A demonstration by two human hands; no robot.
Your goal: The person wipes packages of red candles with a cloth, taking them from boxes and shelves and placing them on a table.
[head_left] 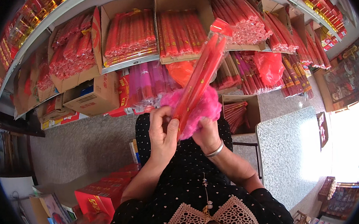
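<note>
My left hand point(161, 135) is closed round the lower end of a long, slim red packet point(201, 73) in clear plastic with small gold marks. The packet tilts up to the right, and its crinkled wrapper end points away from me. A fluffy bright pink cloth point(206, 106) is bunched behind and beside the packet. My right hand point(207, 134) grips this cloth from below, thumb on top, and presses it near the packet's lower half. Part of the cloth is hidden behind the packet, as are some fingers of both hands.
Ahead, open cardboard boxes point(98, 38) on a shelf hold stacks of similar red packets point(129, 34). Purple packets point(153, 78) stand below them. On the right is a pale speckled table point(286, 154); an open carton point(253, 114) sits beyond its corner. Red boxes point(99, 196) lie at my left.
</note>
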